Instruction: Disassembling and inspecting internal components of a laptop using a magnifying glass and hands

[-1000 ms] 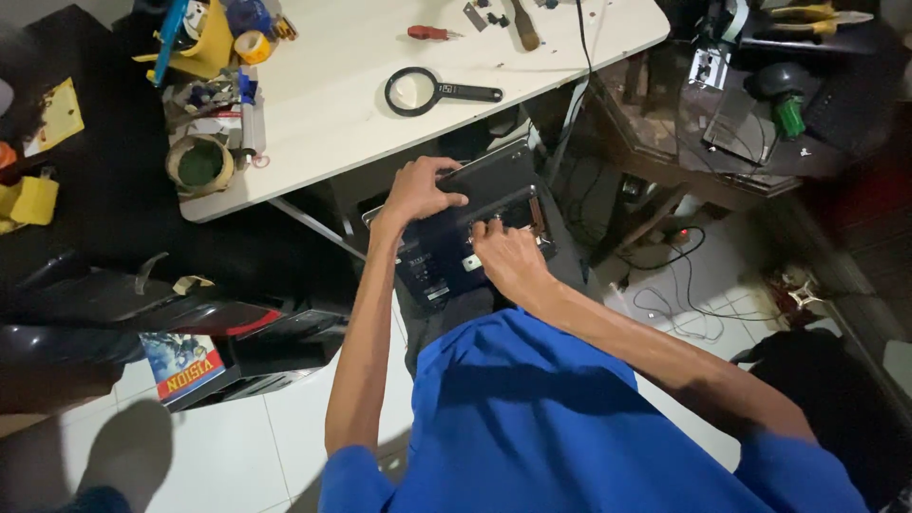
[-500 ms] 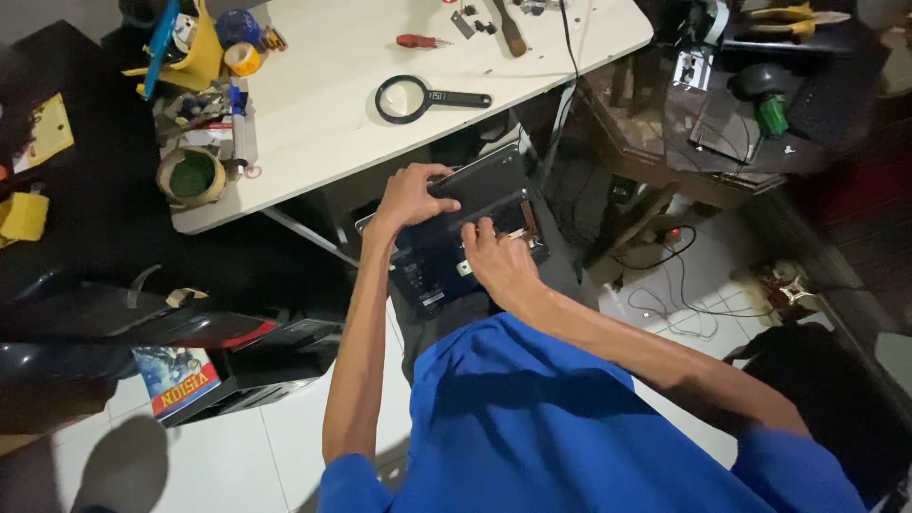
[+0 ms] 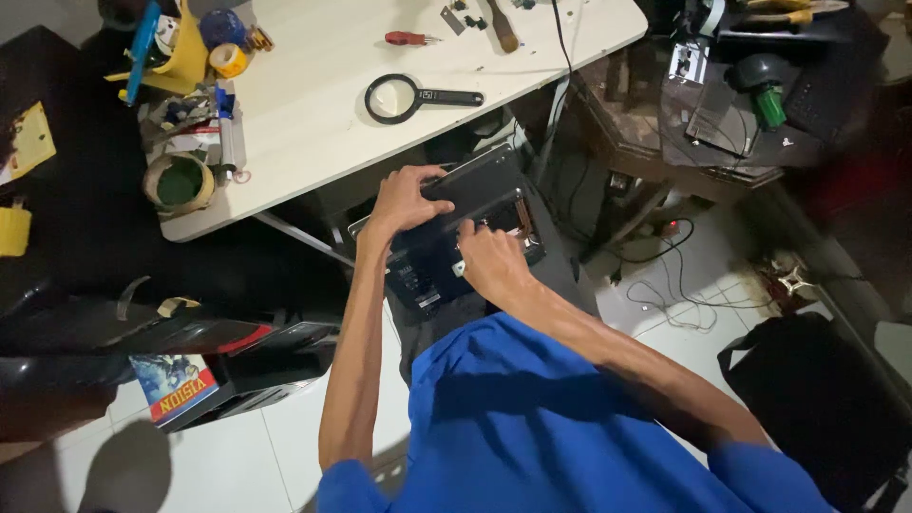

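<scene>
Both hands on black device (image 3: 465,228) on lap, below white table (image 3: 313,123) edge; left hand (image 3: 404,198) clamps dark panel; right hand (image 3: 489,261) pinches inside (possibly connector); casing open, innards exposed, work unfinished.

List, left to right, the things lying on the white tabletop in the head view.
Brownish tape roll with dark centre → small yellow tape roll → black round magnifying glass → red-handled screwdriver → brown wooden-handled tool, on the white table.

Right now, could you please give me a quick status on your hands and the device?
Left hand grips black laptop edge. Right hand rests inside the opened base. Laptop sits below white table edge; nothing blocking.
</scene>
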